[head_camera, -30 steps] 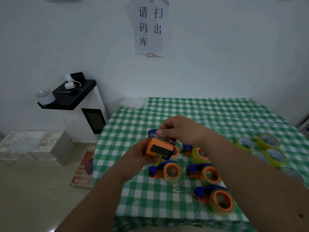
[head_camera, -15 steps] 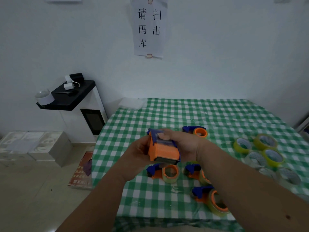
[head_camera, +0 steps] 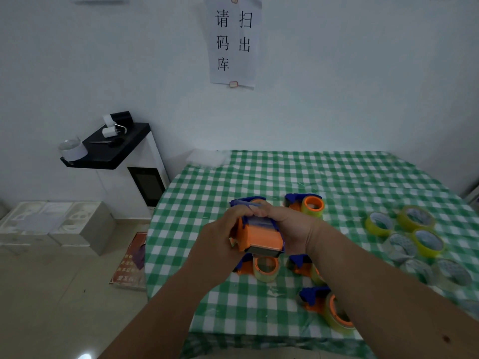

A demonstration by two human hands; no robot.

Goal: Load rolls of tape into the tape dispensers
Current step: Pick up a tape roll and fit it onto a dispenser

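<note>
Orange-and-blue tape dispenser (head_camera: 261,235) — clear tape loaded.

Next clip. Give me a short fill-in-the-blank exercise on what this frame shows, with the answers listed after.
1. Both hands, left hand and right hand, grip one orange and blue ____ above the table.
2. The tablecloth is checked white and ____.
3. The loose rolls of tape lie on the person's ____ side.

Missing words: tape dispenser; green; right

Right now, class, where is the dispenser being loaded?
In the head view, centre: the dispenser is gripped between left hand and right hand, above the table.
</note>
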